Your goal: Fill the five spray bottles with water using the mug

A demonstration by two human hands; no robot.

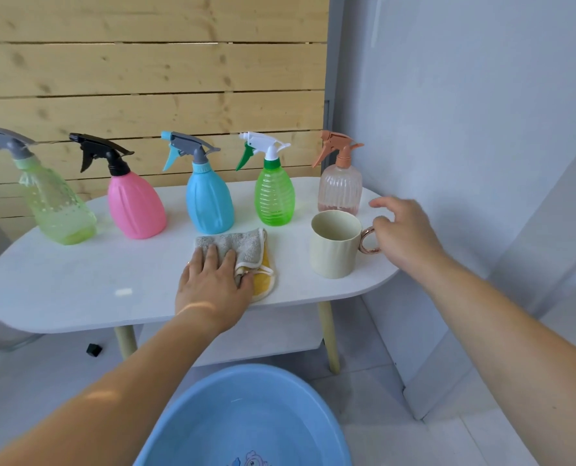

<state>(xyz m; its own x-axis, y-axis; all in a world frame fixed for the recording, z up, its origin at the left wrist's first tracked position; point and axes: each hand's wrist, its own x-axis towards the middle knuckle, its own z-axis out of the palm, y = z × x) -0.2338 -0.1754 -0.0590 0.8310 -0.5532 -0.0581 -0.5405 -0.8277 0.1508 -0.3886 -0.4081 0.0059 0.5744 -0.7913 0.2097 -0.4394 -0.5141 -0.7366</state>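
Several spray bottles stand in a row along the back of the white table [78,290]: a clear pale green one [56,210], a pink one [135,206], a blue one [209,203], a bright green one [274,196] and a clear pinkish one [340,190]. All have their trigger heads on. A cream mug [333,245] with a copper handle stands at the right front. My right hand [404,230] hovers open just right of the handle, fingers spread. My left hand [212,280] lies flat on a grey and yellow cloth [246,253].
A blue basin [246,418] holding water sits on the floor below the table's front edge. A wooden slat wall is behind the bottles, a grey wall to the right. The table's right end is close behind the mug.
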